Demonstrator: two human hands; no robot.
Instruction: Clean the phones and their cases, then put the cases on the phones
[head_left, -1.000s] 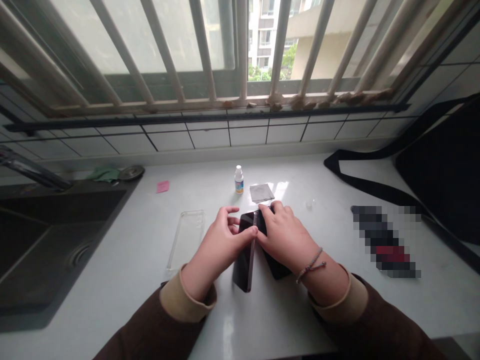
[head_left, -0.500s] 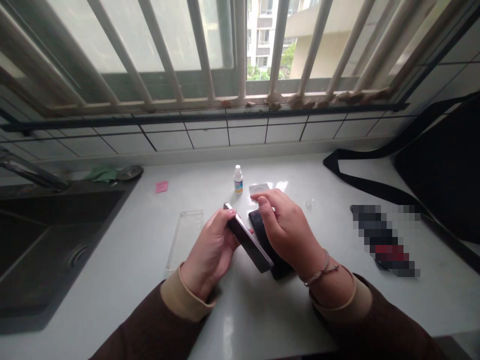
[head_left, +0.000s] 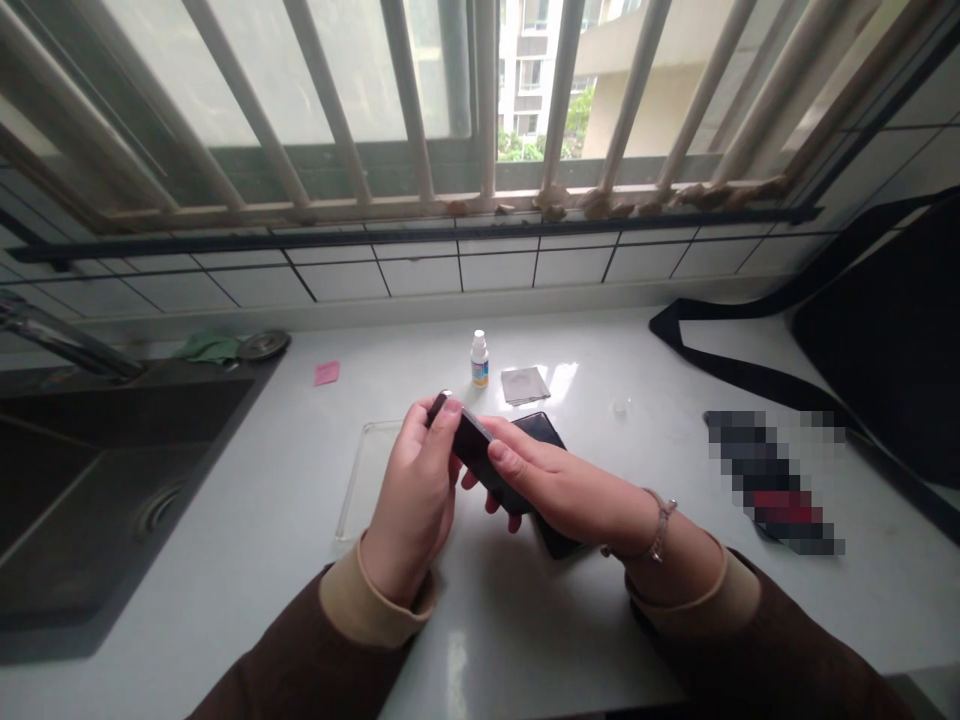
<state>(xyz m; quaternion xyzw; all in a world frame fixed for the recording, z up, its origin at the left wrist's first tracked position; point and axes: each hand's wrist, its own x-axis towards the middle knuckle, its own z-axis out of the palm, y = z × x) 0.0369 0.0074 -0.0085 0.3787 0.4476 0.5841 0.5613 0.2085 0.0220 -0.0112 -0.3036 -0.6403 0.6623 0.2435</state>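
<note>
White counter (head_left: 247, 560), barred window (head_left: 480, 90), dark sink (head_left: 112, 480) at left; both hands' fingers (head_left: 501, 458) pinching phone (head_left: 474, 450).

open: counter (head_left: 247, 520) left of clear case (head_left: 367, 475) | blocked ahead: bottle (head_left: 479, 360), wipe (head_left: 524, 384)

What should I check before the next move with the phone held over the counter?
1. Left hand grips phone at its upper end: ok.
2. Right hand supports phone from the other side: ok.
3. Phone lifted off the counter: ok.
4. Dark flat piece lies on the counter behind the hands: ok.
5. Clear case lies apart, left of the hands: ok.
6. Small bottle stands upright, capped: ok.
</note>
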